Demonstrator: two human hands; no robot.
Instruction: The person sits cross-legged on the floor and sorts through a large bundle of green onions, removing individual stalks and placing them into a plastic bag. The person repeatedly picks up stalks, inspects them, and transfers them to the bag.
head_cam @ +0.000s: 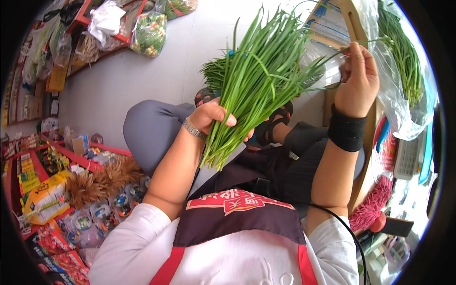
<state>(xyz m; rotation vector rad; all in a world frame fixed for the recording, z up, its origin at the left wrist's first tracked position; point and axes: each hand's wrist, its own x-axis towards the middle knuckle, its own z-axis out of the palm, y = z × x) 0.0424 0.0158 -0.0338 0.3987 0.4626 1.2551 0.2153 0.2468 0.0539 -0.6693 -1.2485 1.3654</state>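
Observation:
A large bunch of long flat green leaves, apparently garlic chives (263, 74), fans out in front of me, its cut ends pointing down towards my lap. My left hand (213, 117) is closed around the lower stems, thumb on top, with a metal watch band at the wrist. Up and to the right, my right hand (358, 74) pinches a thin green leaf between thumb and fingers at the bunch's right side; a black wristband sits below it. Behind the bunch lies another bundle of greens (215, 73), partly hidden.
Wooden furniture with a plastic bag of green stems (402, 60) stands at the right, beside a calculator (406, 158). Red shelves (96, 165) with packaged goods and a brown feather duster (103, 181) are at the left. Bagged vegetables (149, 34) lie at upper left.

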